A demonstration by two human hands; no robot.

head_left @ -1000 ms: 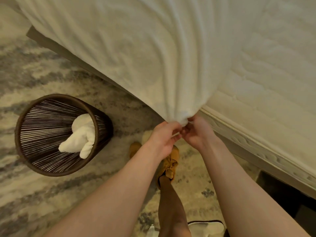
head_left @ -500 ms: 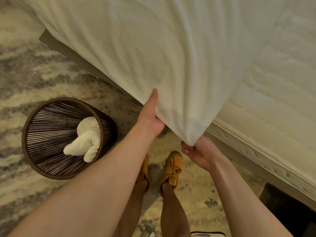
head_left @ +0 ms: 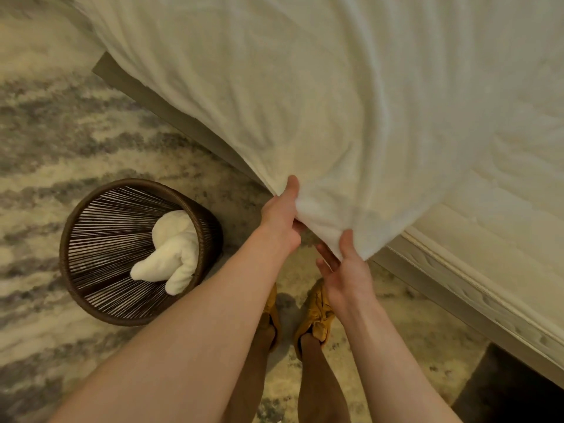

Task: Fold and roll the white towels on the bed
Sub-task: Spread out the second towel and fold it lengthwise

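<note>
A large white towel (head_left: 305,102) hangs stretched over the bed's edge, its near corner drooping toward me. My left hand (head_left: 280,218) grips the towel's lower edge, thumb on top and fingers under the cloth. My right hand (head_left: 345,264) pinches the hanging corner, thumb pressed on the front and fingers behind it. The two hands are close together at that corner. A rolled white towel (head_left: 171,248) lies inside the wicker basket (head_left: 91,297) on the floor to my left.
The bed's mattress (head_left: 503,209) and its pale frame (head_left: 457,288) run diagonally on the right. A dark opening (head_left: 515,389) sits at the lower right. A grey and cream patterned rug (head_left: 61,132) covers the floor. My feet in yellow shoes (head_left: 314,315) stand below the hands.
My left hand left the corner, slid up along the towel's edge, then came back down close to my right hand. My right hand kept hold of the corner throughout.
</note>
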